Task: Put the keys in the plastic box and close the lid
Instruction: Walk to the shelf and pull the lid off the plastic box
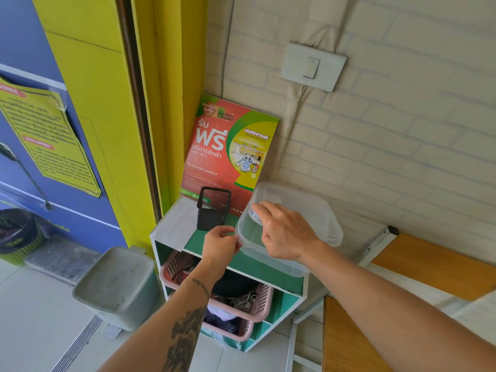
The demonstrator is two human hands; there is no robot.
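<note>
Plastic box (257, 245), clear, sits at the right front corner of the small white-and-green shelf unit (171, 224), its front end overhanging the top's front edge. The right hand (284, 232) reaches over it, fingers curled on the clear lid (303, 208), which is tilted up with its near-left edge raised off the box. The left hand (221, 244) pinches the box's left rim between thumb and fingers, wrist bent, tattooed forearm stretched forward. Keys cannot be made out anywhere. Just left of the box stands a black mesh pen holder (213, 208), and a red-and-green poster (228, 154) leans on the brick wall behind. Below, pink baskets (241, 312) hold dark clothes and tangled items. A grey bin (118, 285) stands left of the unit.
</note>
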